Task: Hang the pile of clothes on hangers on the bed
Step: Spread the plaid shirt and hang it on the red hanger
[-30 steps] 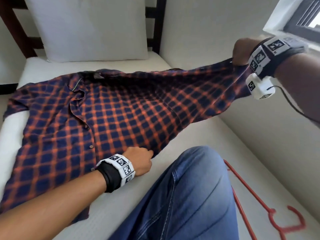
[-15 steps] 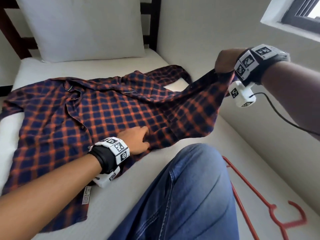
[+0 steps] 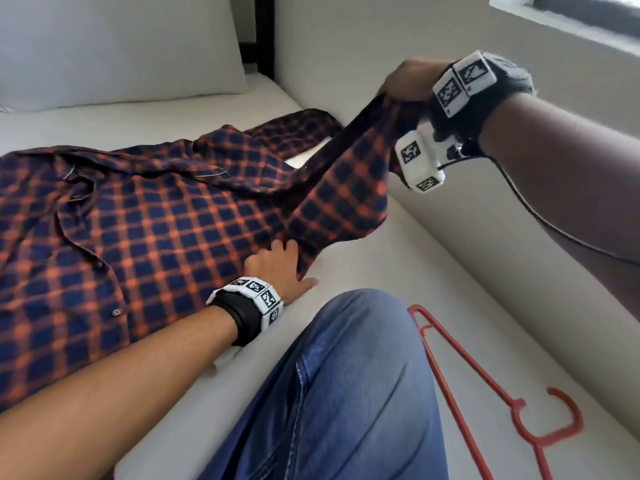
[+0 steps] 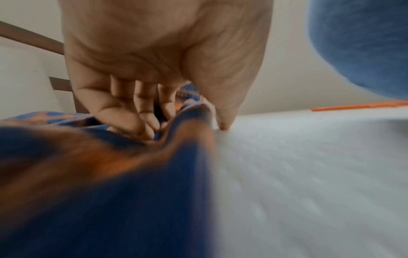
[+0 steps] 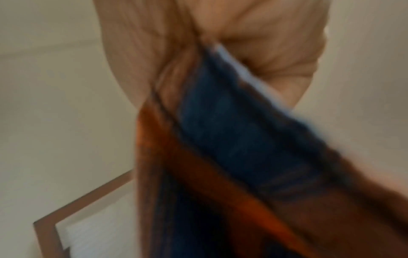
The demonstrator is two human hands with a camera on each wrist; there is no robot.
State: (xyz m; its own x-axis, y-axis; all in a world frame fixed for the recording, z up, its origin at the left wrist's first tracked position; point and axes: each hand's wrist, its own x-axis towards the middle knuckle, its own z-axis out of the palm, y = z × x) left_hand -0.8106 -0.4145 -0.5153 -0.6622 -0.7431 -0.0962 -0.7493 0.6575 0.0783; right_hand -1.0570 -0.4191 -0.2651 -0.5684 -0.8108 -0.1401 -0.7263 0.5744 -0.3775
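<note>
A navy and orange plaid shirt lies spread on the white mattress, collar to the left. My right hand grips its hem corner and holds it up near the wall; in the right wrist view the cloth hangs from the closed fist. My left hand sits at the lower hem. Its fingers curl into the fabric and bunch a fold, while the thumb touches the mattress. A red hanger lies on the bed to the right of my knee, apart from both hands.
A white pillow leans against the dark wooden headboard. A cream wall runs along the bed's right side, with a window sill above. My knee in blue jeans lies between the shirt and the hanger.
My right hand has carried the hem corner leftward, so the stretched shirt has gone slack and folded over itself. My left hand has slid right along the hem, thumb now on the mattress.
</note>
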